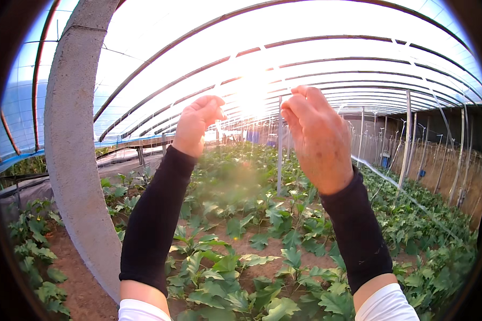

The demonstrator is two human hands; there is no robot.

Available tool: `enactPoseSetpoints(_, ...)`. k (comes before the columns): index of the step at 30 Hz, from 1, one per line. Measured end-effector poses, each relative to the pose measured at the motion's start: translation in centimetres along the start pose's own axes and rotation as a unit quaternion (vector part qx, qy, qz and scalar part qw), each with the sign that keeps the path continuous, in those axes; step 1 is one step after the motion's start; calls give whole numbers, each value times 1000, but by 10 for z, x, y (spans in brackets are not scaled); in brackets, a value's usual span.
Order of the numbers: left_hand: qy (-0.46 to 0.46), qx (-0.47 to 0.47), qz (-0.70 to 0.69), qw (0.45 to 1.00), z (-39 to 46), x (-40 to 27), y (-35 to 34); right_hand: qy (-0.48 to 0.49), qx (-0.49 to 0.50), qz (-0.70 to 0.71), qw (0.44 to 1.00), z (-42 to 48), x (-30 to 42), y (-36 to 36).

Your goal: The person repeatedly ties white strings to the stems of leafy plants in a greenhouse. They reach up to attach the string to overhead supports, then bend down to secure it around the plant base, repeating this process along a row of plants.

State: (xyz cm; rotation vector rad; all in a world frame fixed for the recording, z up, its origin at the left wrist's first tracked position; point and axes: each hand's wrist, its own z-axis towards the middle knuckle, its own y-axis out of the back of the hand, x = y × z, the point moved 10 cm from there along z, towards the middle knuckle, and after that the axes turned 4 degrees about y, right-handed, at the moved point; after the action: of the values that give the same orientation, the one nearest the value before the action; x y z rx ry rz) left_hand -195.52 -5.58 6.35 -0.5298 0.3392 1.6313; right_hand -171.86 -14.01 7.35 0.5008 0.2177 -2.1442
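Note:
Both hands are raised in front of me above rows of leafy green plants [225,265], with black sleeves on the forearms. My left hand [199,122] is left of centre, its fingers bent and the fingertips close to the thumb. Higher and to the right, my right hand [317,136] shows its back, with the fingers curled toward the thumb. Strong glare lies between the hands. Whether either hand pinches something thin, such as a string, cannot be made out. The hands are apart from each other.
A thick concrete post [72,120] rises close on the left. Metal posts [280,160] stand among the plants, and arched ribs [329,37] carry the plastic roof. On the right a pale slanting line [385,180] crosses above the plants. Bare soil [74,277] shows at lower left.

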Motion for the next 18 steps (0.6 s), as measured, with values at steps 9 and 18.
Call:
enactPoseSetpoints(9, 145, 164, -93, 971, -108, 83, -81, -303, 19, 434, 848, -111, -16, -111)
enactPoseSetpoints(18, 146, 239, 58, 958, -98, 64, -94, -368, 59, 576, 728, -118, -27, -119)
